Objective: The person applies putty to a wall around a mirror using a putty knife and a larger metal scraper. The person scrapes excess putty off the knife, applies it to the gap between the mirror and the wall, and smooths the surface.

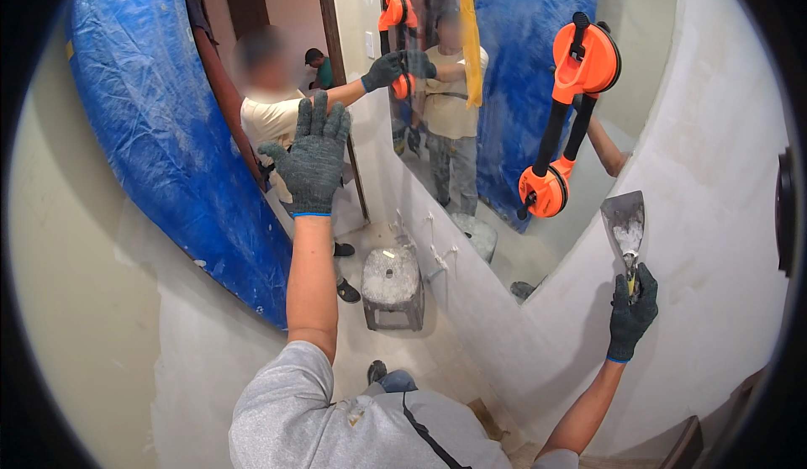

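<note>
My left hand (311, 165), in a dark grey knit glove, is raised with its fingers stretched upward and nothing in it. A matching glove covers my right hand (630, 318), closed around the handle of a putty knife (625, 217). White paste clings to the knife's wide blade, which points up beside the lower right edge of a large mirror (513, 255). Fixed to the mirror is an orange and black double suction-cup lifter (556, 137), above and left of the knife. A second suction-cup lifter (397, 11) sits at the mirror's far left edge.
A co-worker's gloved hand (382, 72) is at the far lifter. Blue sheeting (168, 116) covers a tall panel on the left. A paint-spattered stool (391, 276) stands on the floor. Pipe fittings (439, 255) stick out of the wall below the mirror.
</note>
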